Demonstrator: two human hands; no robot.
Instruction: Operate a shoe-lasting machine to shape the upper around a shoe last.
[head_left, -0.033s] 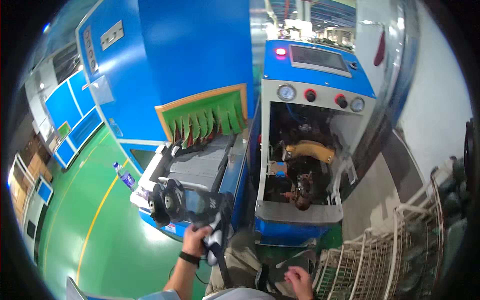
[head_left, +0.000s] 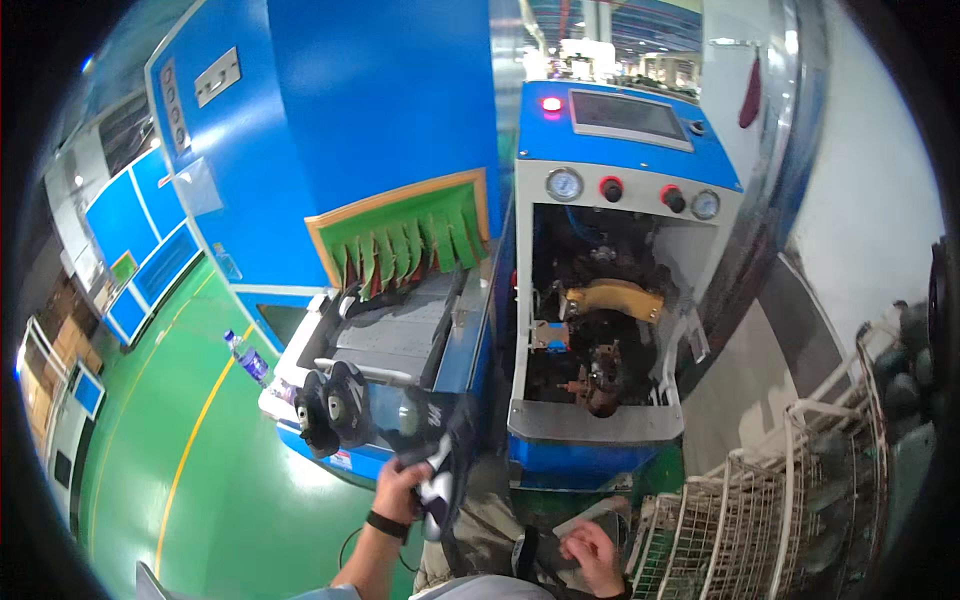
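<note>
My left hand (head_left: 401, 490), with a dark band at the wrist, is closed on a dark shoe upper (head_left: 441, 488) with white patches. The piece is tilted in front of the conveyor's near end. Beside it stand more dark shoe uppers (head_left: 347, 403), heels raised, on the near end of the conveyor (head_left: 392, 338). Over my lap at the lower right, my right hand (head_left: 592, 556) has its fingers loosely bent and slightly apart. Nothing is visible in it. A dark strap-like thing (head_left: 525, 552) lies to its left, apart from the fingertips.
Green strips (head_left: 410, 250) hang over the blue machine's opening. To the right stands a blue-and-grey press (head_left: 600, 425) with gauges, a screen and a yellow curved part (head_left: 615, 297). A wire rack (head_left: 730, 510) with dark items is close by my right. A bottle (head_left: 248, 358) stands left of the conveyor.
The view has shifted slightly. My left hand still grips the shoe upper, which has turned a little more upright. My right hand has moved slightly up, its fingers more bent.
</note>
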